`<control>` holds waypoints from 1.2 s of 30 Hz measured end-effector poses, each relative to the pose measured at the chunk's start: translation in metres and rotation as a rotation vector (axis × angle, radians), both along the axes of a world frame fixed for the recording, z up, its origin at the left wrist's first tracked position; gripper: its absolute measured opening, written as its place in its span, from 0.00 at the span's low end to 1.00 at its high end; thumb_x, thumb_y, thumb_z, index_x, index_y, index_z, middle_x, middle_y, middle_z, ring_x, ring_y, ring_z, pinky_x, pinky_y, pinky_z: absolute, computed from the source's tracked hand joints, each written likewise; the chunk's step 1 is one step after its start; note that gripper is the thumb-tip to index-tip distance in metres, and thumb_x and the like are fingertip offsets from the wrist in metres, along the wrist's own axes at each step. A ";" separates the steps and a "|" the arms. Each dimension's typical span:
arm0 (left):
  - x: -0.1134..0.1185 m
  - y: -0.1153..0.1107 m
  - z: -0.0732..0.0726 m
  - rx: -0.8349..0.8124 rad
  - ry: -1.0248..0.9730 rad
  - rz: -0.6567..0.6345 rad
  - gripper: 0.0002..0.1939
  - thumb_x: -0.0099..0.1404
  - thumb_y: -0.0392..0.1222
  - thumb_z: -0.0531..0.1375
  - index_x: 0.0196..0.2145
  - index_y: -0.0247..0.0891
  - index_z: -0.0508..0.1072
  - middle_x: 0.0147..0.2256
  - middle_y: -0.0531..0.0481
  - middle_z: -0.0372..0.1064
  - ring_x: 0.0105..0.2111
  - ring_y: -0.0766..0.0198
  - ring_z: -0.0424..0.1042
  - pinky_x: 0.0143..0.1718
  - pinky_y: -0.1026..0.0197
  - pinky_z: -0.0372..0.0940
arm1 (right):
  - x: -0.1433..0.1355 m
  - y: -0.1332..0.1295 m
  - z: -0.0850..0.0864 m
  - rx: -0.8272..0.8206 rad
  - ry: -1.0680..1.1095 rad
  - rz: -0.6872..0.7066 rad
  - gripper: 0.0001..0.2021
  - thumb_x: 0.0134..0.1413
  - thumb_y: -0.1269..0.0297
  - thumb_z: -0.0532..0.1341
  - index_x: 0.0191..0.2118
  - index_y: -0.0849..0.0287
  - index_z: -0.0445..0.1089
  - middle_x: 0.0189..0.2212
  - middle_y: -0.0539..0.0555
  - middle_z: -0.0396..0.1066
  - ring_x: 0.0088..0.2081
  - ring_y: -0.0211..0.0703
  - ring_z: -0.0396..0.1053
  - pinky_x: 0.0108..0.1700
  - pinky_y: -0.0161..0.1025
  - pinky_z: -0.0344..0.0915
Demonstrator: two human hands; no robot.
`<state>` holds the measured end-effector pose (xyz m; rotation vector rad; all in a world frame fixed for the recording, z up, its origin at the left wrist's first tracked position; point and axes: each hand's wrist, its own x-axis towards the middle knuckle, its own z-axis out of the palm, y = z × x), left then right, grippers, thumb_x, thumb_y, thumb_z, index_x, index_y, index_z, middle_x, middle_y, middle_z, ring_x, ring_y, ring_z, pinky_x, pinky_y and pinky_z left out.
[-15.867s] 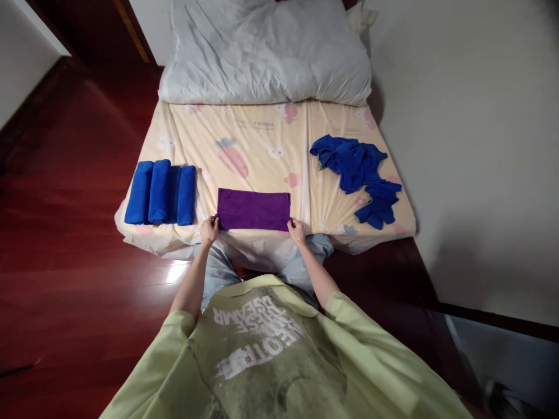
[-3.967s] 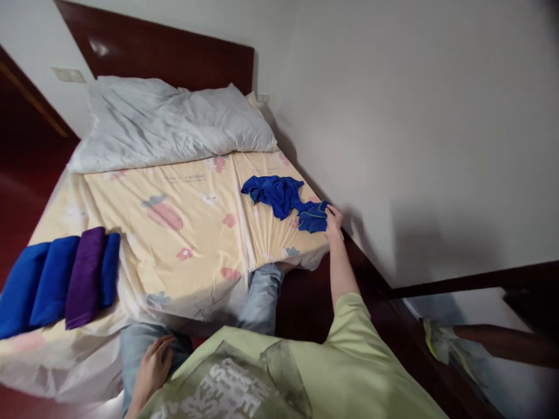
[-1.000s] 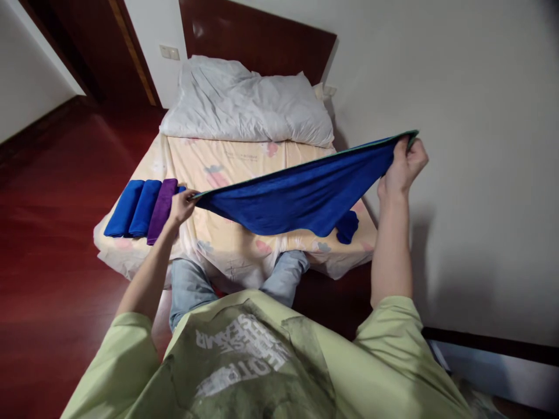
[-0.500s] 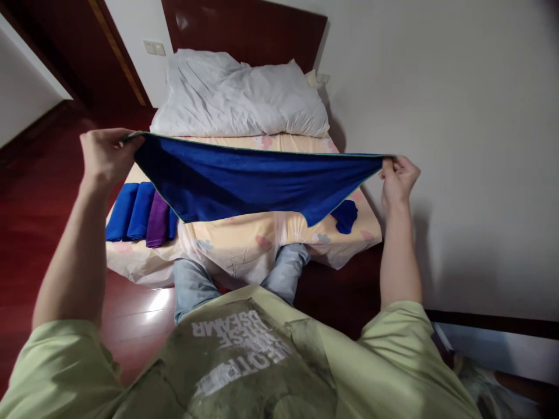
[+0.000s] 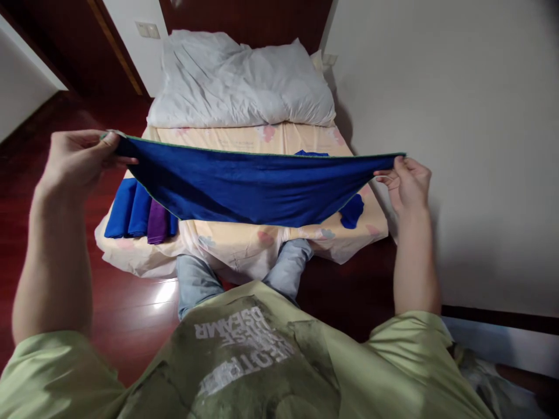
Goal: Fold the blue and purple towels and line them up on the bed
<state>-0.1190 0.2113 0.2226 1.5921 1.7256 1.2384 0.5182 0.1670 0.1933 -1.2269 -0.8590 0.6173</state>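
Note:
A blue towel (image 5: 253, 186) with a thin green edge is stretched wide above the bed, its lower part sagging toward the mattress. My left hand (image 5: 82, 154) pinches its upper left corner between thumb and fingers. At the other end, my right hand (image 5: 406, 180) grips the upper right corner the same way. Below my left hand, folded blue towels (image 5: 121, 209) lie side by side on the bed with a folded purple towel (image 5: 158, 222). A crumpled blue cloth (image 5: 351, 211) rests near the bed's right edge, partly covered by the stretched towel.
The bed (image 5: 236, 238) has a pale patterned sheet and stands against my knees. A white quilt or pillow (image 5: 244, 87) is heaped at its head, before a dark headboard (image 5: 262, 20). A bare wall (image 5: 471, 145) runs along the right, and a dark door (image 5: 65, 46) stands far left.
Both hands have moved outward, the left one more, pulling the towel wider and tauter. Its lower edge now hangs straighter. A bit of blue cloth now shows behind its top edge.

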 end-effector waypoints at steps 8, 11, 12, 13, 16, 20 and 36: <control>0.015 0.054 -0.047 -0.163 -0.185 -0.108 0.31 0.60 0.65 0.69 0.42 0.30 0.75 0.33 0.47 0.75 0.40 0.58 0.80 0.54 0.42 0.75 | -0.009 0.060 -0.049 -0.151 0.053 0.037 0.12 0.63 0.63 0.67 0.29 0.57 0.69 0.21 0.50 0.69 0.25 0.38 0.70 0.34 0.38 0.68; 0.018 0.088 -0.059 -0.110 -0.190 -0.129 0.33 0.65 0.63 0.68 0.44 0.23 0.74 0.34 0.46 0.75 0.37 0.65 0.77 0.56 0.44 0.73 | -0.016 0.092 -0.063 -0.102 0.032 0.063 0.12 0.62 0.61 0.67 0.30 0.55 0.67 0.23 0.48 0.68 0.27 0.37 0.67 0.36 0.39 0.67; 0.018 0.098 -0.059 -0.080 -0.169 -0.130 0.34 0.67 0.62 0.67 0.46 0.21 0.74 0.34 0.46 0.76 0.37 0.66 0.75 0.57 0.45 0.73 | -0.018 0.102 -0.066 -0.076 0.035 0.067 0.12 0.62 0.60 0.67 0.30 0.55 0.66 0.24 0.48 0.68 0.28 0.37 0.66 0.37 0.39 0.66; 0.018 0.107 -0.057 -0.043 -0.145 -0.131 0.34 0.68 0.62 0.66 0.47 0.19 0.74 0.35 0.45 0.76 0.38 0.67 0.75 0.56 0.45 0.73 | -0.019 0.111 -0.068 -0.049 0.044 0.064 0.12 0.61 0.59 0.67 0.31 0.54 0.66 0.26 0.48 0.68 0.29 0.37 0.66 0.38 0.40 0.66; 0.015 0.125 -0.048 0.126 -0.071 -0.158 0.34 0.71 0.60 0.64 0.49 0.18 0.74 0.39 0.42 0.78 0.38 0.68 0.74 0.55 0.47 0.73 | -0.017 0.131 -0.071 0.058 0.073 0.033 0.13 0.59 0.55 0.67 0.30 0.52 0.64 0.27 0.48 0.66 0.32 0.39 0.66 0.38 0.40 0.66; 0.003 0.120 -0.044 0.362 0.071 -0.198 0.30 0.72 0.57 0.64 0.49 0.19 0.77 0.41 0.41 0.78 0.41 0.64 0.76 0.54 0.49 0.72 | -0.010 0.131 -0.082 0.175 0.011 0.037 0.15 0.59 0.51 0.65 0.26 0.51 0.65 0.28 0.51 0.67 0.35 0.42 0.66 0.38 0.41 0.65; -0.020 -0.056 -0.315 -0.209 0.376 -0.281 0.32 0.68 0.68 0.51 0.40 0.38 0.81 0.45 0.38 0.80 0.50 0.47 0.77 0.55 0.49 0.71 | -0.032 -0.034 -0.326 -0.409 -0.060 -0.013 0.13 0.37 0.56 0.72 0.30 0.58 0.79 0.36 0.58 0.82 0.44 0.54 0.78 0.55 0.53 0.72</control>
